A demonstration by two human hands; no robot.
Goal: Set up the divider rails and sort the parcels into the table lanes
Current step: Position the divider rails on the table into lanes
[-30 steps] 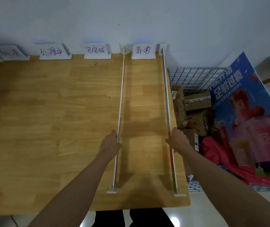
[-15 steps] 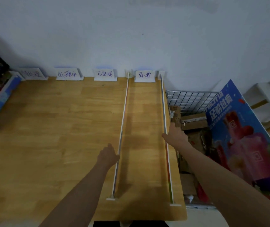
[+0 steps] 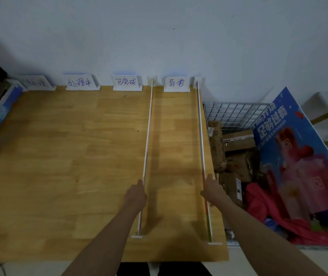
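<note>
L hand (image 3: 136,193) grips left rail (image 3: 147,140), R hand (image 3: 212,189) grips right rail (image 3: 201,136); fingers curled on each. Both rails upright on counter (image 3: 69,156). Risk: right rail near edge, a shove tips it into basket (image 3: 236,110) w/ parcels (image 3: 236,156). Thin rails, may bow/pop feet.

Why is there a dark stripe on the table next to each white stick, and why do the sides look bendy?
Head view: the dark stripes are shadows that each divider rail casts rightward on the table; the wide-angle lens curves the table's edges; the far-left label card is too blurry and dim to read.
</note>
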